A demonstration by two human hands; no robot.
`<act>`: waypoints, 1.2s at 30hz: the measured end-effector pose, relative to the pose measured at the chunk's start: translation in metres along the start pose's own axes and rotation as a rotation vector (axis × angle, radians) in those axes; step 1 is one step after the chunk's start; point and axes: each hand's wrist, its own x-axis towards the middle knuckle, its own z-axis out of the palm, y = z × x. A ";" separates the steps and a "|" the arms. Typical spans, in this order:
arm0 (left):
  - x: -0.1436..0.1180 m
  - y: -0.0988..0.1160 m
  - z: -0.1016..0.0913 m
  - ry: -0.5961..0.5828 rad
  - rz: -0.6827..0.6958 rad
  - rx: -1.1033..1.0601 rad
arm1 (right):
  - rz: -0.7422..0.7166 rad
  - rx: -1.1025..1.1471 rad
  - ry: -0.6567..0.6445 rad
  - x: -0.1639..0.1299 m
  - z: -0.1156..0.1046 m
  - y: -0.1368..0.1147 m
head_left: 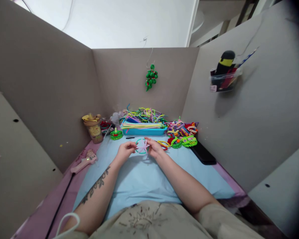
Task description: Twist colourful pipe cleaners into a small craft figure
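Both hands meet over the blue cloth (149, 179). The left hand (126, 151) and right hand (154, 148) pinch a small green ring (141, 146) with pink strands between their fingertips, fingers closed narrowly on it. Just beyond the fingers sits a blue tray (143, 131) of coloured stems; a pink glue gun (84, 161) lies well left.

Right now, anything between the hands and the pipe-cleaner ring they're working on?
Nothing visible. The left hand and right hand both already pinch the pipe-cleaner ring from either side, above the light blue mat. The blue tray and finished green pieces lie behind it, apart.
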 end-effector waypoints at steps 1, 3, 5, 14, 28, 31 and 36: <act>0.000 0.000 0.000 -0.010 -0.017 0.002 | -0.009 -0.009 0.000 0.000 0.000 0.000; -0.001 0.002 0.000 -0.042 -0.043 -0.003 | -0.028 -0.018 -0.003 -0.001 0.001 0.000; -0.002 0.006 0.001 -0.056 -0.012 -0.005 | -0.038 -0.015 -0.003 -0.003 0.002 0.001; -0.011 0.017 0.003 0.006 0.211 0.085 | 0.009 -0.014 0.028 -0.005 0.004 0.005; -0.015 0.014 0.004 -0.088 0.143 0.065 | 0.118 0.005 0.094 0.006 -0.002 0.012; -0.012 0.013 0.001 0.027 0.181 0.101 | 0.091 -0.041 0.067 0.002 0.001 0.013; -0.007 0.013 -0.006 0.201 0.259 0.165 | -0.242 -0.412 0.134 -0.008 0.004 0.001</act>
